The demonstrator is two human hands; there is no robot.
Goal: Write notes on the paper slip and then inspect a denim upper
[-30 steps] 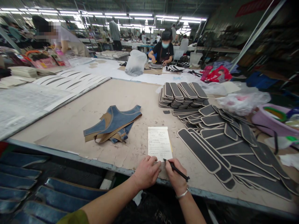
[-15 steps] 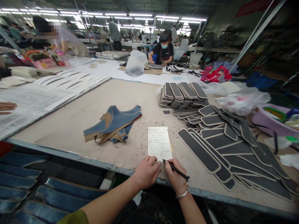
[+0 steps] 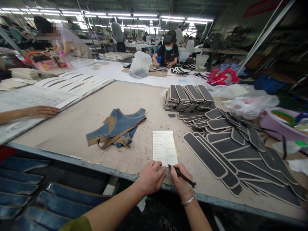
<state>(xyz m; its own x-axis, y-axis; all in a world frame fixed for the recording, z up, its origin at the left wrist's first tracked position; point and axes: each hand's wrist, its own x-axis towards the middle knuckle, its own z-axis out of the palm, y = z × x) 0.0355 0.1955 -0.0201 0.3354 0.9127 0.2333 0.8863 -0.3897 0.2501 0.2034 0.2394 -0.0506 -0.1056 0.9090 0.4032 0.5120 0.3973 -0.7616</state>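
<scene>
A small notepad (image 3: pixel 163 147) with handwritten lines lies near the front edge of the table. My left hand (image 3: pixel 152 178) rests at its lower left edge, fingers curled together and pressing on the paper. In my right hand (image 3: pixel 181 181) is a black pen (image 3: pixel 184 178), its tip at the bottom of the page. Left of the pad lie blue leather-like cut pieces (image 3: pixel 120 123) with brown undersides, loosely piled. Long dark grey pieces with pale rims (image 3: pixel 207 155) fan out to the right of my right hand.
Neat stacks of grey pieces (image 3: pixel 189 94) stand farther back. A purple basin (image 3: pixel 274 125) and clear plastic bags (image 3: pixel 252 104) lie at the right. Another person's hand (image 3: pixel 43 111) reaches over a sheet-covered board (image 3: pixel 29 96) at left. More blue pieces (image 3: pixel 62 205) hang below the table edge.
The other person's hand at the left has reached farther right across the board. My hands, the pen and the notepad look almost unchanged.
</scene>
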